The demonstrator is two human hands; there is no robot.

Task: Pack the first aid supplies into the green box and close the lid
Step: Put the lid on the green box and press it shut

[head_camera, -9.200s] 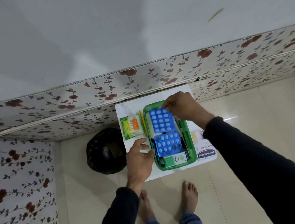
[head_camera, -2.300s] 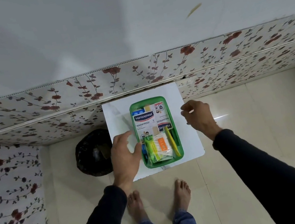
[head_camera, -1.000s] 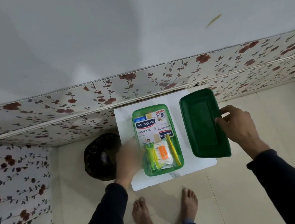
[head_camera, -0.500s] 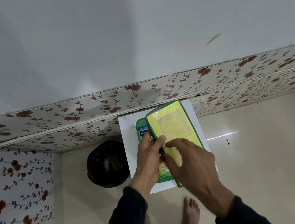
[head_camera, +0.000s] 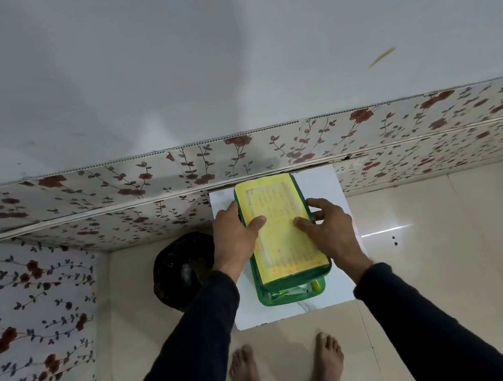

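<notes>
Green box [head_camera: 290, 294] stands on a small white table [head_camera: 339, 279], in the middle of it, with its long side running from the near edge toward the far edge by the flowered wall panel [head_camera: 108, 185]. Its lid [head_camera: 281, 235], dark green with a large yellow label on top, lies over the box but is not fully down at the near end, where some packets inside are visible under its rim. The left hand [head_camera: 235, 238] grasps the left edge of the lid, thumb pressed on the label. The right hand [head_camera: 330, 226] grasps the right edge, also with fingers on the label. A black bag [head_camera: 180, 270] sits on the floor left of the table.
</notes>
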